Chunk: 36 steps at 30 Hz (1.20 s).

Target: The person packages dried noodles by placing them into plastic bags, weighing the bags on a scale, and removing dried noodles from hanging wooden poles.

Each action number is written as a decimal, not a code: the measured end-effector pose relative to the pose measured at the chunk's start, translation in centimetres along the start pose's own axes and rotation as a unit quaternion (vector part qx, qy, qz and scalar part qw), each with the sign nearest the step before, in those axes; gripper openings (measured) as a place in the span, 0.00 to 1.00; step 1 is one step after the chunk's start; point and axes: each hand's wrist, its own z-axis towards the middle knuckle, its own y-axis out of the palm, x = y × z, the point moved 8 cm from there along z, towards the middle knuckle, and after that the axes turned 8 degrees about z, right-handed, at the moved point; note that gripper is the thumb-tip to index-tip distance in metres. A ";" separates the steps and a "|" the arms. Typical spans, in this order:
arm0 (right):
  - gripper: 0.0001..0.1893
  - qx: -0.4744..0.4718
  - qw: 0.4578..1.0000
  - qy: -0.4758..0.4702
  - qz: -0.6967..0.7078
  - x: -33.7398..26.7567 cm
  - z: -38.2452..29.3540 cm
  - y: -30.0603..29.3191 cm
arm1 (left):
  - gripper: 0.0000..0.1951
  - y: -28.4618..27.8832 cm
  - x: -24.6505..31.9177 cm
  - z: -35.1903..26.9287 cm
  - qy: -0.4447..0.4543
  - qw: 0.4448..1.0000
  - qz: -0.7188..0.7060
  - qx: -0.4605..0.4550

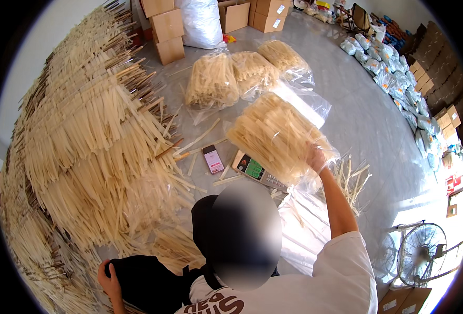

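Observation:
My right hand (317, 157) grips the side of a transparent plastic bag packed with wide, flat dried noodles (272, 135). The bag rests on a digital scale (251, 167), covering most of it; its lit green display and keys show at the near left. My left hand (111, 279) lies on my black-clad knee, thumb apart from the fingers, with nothing visible in it. A smartphone (213, 159) with its screen lit lies on the floor left of the scale. White plastic sheeting (306, 227) spreads under my right arm.
Layered noodles on sticks (90, 157) form a large pile at the left. Beyond the scale stand three filled noodle bags (212, 80). Cardboard boxes (168, 25) and a white sack (200, 23) are farther back. Pale packed bags (392, 74) line the right; a fan (421, 253) stands lower right.

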 end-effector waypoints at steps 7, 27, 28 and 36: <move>0.27 -0.039 0.942 0.157 0.295 -3.4 -1.2 -4.1 | 0.14 -0.3 0.0 -0.2 0.031 0.999 -0.004 0.019; 0.16 0.010 0.972 0.195 0.131 1.7 -7.8 -5.3 | 0.15 -0.4 -1.8 -0.6 0.001 1.000 -0.021 0.003; 0.17 0.050 0.984 0.159 0.061 0.9 -8.0 -6.5 | 0.15 -0.5 -1.8 -0.6 -0.002 1.000 -0.016 0.003; 0.32 0.094 0.980 0.152 0.091 2.0 -10.3 -5.9 | 0.16 -0.3 -0.9 -0.5 0.004 1.000 -0.019 0.005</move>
